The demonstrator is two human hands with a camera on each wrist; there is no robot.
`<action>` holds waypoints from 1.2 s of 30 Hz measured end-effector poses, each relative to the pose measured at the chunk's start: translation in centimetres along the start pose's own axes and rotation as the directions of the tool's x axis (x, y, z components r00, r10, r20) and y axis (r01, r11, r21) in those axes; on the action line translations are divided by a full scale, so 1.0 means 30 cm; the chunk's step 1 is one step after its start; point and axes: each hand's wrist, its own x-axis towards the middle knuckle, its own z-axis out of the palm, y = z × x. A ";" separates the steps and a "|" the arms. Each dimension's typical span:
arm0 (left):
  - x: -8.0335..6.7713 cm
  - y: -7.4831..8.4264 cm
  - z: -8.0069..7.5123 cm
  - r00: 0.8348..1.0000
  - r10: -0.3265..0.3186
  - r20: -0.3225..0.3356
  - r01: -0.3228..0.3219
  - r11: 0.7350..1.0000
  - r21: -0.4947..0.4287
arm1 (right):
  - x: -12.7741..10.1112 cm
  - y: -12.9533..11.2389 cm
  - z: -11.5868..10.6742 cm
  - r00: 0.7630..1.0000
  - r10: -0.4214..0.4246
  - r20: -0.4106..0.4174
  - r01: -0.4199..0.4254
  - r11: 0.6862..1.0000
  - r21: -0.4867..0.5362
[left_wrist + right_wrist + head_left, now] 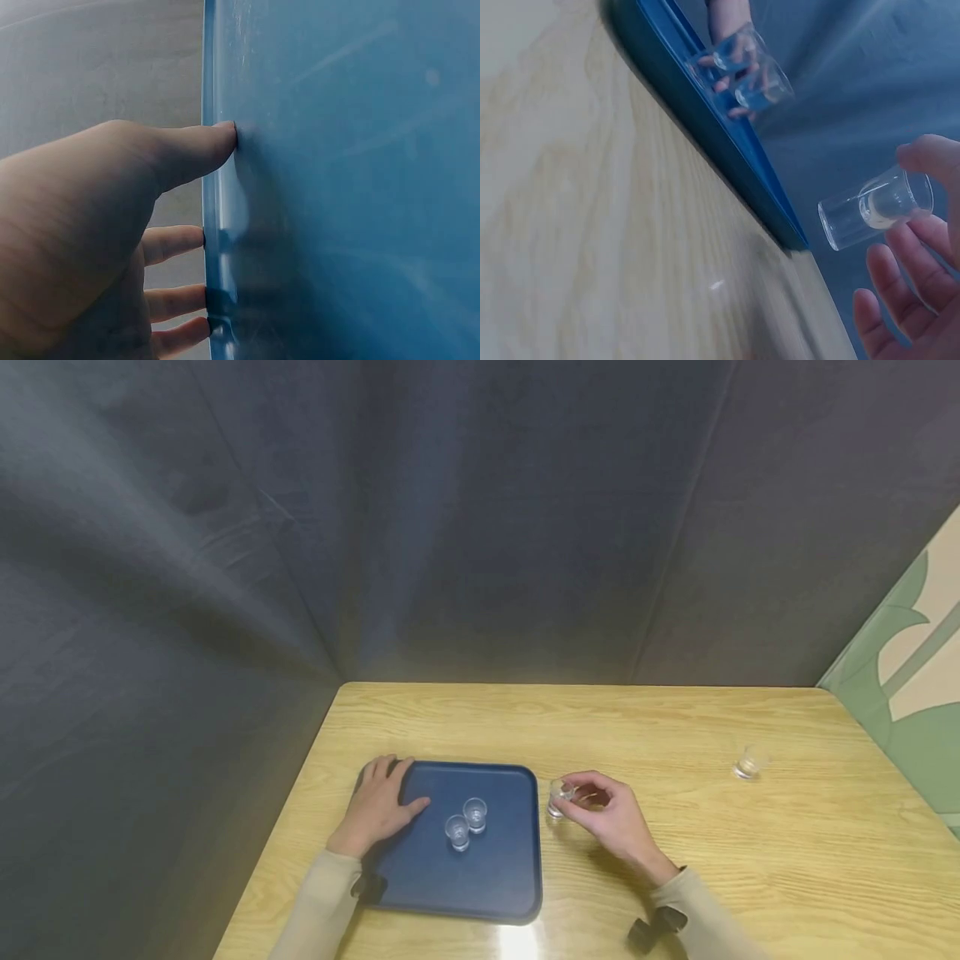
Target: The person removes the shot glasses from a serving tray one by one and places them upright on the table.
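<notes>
The blue tray (495,877) sits near the desk's (675,727) front-left corner, with bare wood to its right; the left hand (377,806) lies flat, fingers straight, on the tray's left rim; the right hand (611,817) pinches a small glass (558,797) just beside the tray's right edge; two glasses (467,822) stand mid-tray.

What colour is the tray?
Dark blue tray, clearest in the head view.
</notes>
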 end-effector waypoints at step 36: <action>0.000 -0.001 0.002 1.000 0.008 -0.007 -0.008 1.000 0.006 | 0.056 0.093 -0.405 0.927 0.166 -0.337 -0.215 0.970 -0.113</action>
